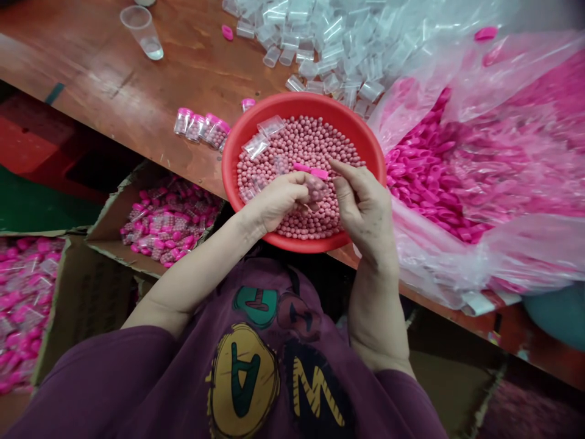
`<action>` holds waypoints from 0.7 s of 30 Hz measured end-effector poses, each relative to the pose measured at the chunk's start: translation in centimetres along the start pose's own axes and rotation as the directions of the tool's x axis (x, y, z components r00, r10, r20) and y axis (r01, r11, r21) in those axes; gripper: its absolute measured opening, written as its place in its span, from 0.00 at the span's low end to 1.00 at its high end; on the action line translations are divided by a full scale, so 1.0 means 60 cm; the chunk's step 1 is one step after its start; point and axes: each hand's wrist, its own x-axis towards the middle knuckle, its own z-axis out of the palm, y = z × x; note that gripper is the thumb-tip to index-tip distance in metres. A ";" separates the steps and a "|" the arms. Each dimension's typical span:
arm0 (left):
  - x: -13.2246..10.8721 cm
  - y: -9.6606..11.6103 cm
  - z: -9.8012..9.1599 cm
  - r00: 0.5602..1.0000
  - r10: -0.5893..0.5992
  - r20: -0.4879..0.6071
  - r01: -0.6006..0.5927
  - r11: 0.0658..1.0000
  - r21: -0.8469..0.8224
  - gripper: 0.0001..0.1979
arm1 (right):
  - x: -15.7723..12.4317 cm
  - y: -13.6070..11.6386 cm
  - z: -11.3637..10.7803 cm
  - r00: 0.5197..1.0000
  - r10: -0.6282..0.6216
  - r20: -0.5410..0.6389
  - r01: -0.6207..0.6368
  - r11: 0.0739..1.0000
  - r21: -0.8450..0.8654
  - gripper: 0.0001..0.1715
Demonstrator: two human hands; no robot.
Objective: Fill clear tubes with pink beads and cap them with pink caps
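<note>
Over the red basin [379, 177], my left hand [289, 194] is closed around a small clear jar [315, 188] filled with pink beads. A bright pink cap [311, 171] sits at the top of the jar; whether it is fully seated I cannot tell. To its right is my right hand [368, 204], with thumb and forefinger apart and nothing between them. Pink beads [315, 137] fill much of the basin below both hands. Several clear empty jars [256, 146] lie on the beads at the basin's left side.
Filled pink-capped jars [201, 127] stand left of the basin. Clear jars [320, 49] are heaped behind it. A plastic bag of pink caps [429, 177] lies right. A plastic cup [142, 33] is at far left. Cartons of filled jars [171, 219] sit below the table edge.
</note>
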 end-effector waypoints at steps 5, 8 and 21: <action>0.000 0.012 -0.007 0.972 0.209 -0.107 -0.225 0.960 -0.170 0.12 | 0.010 0.038 0.008 0.992 0.105 0.062 -0.091 0.977 -0.195 0.16; 0.003 0.011 -0.009 0.954 0.208 -0.217 -0.244 0.957 -0.156 0.13 | 0.038 0.055 0.031 0.979 0.131 0.159 -0.079 0.952 -0.294 0.16; -0.004 0.000 0.002 0.993 0.082 -0.084 -0.086 0.995 -0.041 0.04 | 0.044 0.016 0.028 0.969 0.222 -0.108 -0.162 0.901 0.402 0.23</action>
